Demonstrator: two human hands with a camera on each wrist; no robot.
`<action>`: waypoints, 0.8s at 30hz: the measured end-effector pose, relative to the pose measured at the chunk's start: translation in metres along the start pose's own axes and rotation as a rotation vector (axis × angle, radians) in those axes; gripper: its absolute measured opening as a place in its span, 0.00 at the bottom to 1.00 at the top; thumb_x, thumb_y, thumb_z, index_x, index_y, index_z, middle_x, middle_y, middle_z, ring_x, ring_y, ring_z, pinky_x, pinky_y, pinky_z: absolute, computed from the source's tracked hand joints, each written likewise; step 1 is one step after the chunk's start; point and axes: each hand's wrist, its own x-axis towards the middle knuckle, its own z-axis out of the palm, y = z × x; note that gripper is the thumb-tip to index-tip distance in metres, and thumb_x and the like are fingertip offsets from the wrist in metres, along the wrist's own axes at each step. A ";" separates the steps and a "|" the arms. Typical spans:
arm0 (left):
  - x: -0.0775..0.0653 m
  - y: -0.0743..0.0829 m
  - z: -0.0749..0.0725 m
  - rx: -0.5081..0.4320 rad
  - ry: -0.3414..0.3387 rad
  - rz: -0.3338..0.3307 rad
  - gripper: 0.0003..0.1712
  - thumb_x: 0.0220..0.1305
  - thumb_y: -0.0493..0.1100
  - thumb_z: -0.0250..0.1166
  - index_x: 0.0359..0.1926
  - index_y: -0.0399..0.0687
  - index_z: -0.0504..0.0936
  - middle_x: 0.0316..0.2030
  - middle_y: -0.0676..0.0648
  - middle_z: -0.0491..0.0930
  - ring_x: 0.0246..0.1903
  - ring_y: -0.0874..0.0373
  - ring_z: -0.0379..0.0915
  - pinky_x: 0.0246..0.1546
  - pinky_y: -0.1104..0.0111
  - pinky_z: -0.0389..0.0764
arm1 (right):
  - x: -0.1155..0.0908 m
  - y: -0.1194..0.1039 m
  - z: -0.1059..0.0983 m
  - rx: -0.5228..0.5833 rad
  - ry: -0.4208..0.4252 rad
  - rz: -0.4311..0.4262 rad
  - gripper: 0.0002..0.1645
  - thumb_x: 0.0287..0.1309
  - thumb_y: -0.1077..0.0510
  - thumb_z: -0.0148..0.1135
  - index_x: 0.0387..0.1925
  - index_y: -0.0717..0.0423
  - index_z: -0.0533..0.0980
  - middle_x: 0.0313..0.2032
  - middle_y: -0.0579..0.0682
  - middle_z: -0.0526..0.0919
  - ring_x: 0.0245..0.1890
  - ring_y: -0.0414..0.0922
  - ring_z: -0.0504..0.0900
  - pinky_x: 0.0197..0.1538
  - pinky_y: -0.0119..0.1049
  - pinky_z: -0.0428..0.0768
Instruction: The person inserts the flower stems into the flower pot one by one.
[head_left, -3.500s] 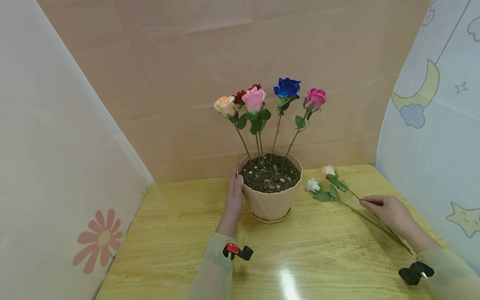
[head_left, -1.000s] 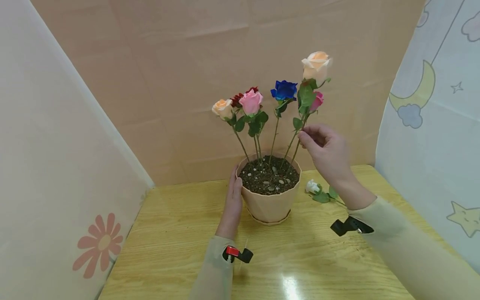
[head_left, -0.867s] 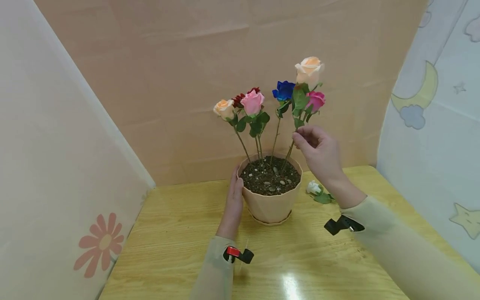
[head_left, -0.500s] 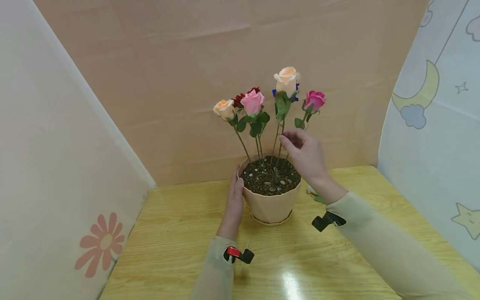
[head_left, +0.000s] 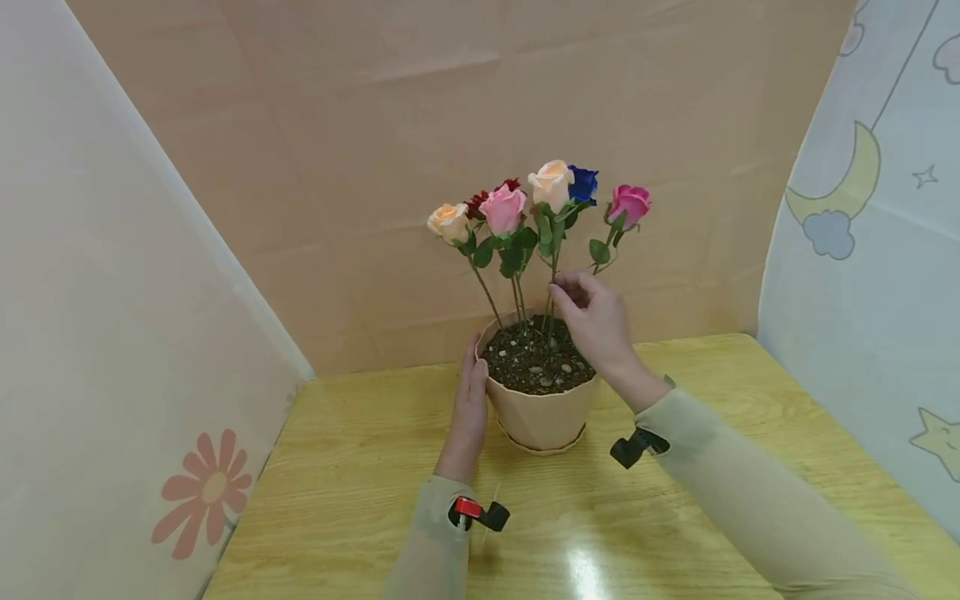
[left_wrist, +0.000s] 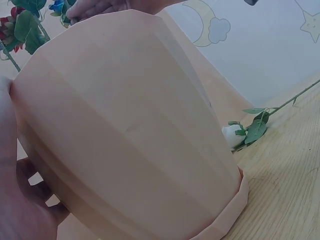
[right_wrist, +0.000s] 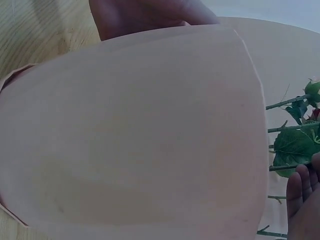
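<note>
My right hand (head_left: pixel 602 325) pinches the stem of a pale peach rose (head_left: pixel 551 185) between thumb and fingertips. The stem stands upright over the dark soil (head_left: pixel 517 367) of a peach-coloured flowerpot (head_left: pixel 543 421). My left hand (head_left: pixel 468 404) rests with extended fingers along the pot's left side, thumb near the rim. Around the held flower stand an orange-peach rose (head_left: pixel 448 222), a pink rose (head_left: pixel 503 208), a dark red flower (head_left: pixel 477 202), a blue rose (head_left: pixel 583 183) and a magenta rose (head_left: pixel 630 205), all rising from the pot.
A white rose (left_wrist: pixel 233 136) lies on the wooden table (head_left: pixel 360 467) right of the pot, mostly hidden by my right forearm in the head view. Beneath the pot is a saucer (head_left: pixel 542 451). Printed cloths (head_left: pixel 847 250) enclose the table.
My right hand took the peach rose from the table and brought it to the pot. It then moved left and down, past the magenta and blue roses. My left hand stayed at the pot.
</note>
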 end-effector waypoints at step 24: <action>-0.003 0.000 0.001 -0.001 -0.003 -0.004 0.32 0.91 0.63 0.39 0.89 0.78 0.50 0.88 0.55 0.44 0.87 0.47 0.37 0.83 0.38 0.45 | -0.005 0.011 0.006 -0.084 -0.020 -0.049 0.11 0.81 0.60 0.65 0.55 0.63 0.86 0.46 0.56 0.88 0.42 0.51 0.84 0.46 0.47 0.83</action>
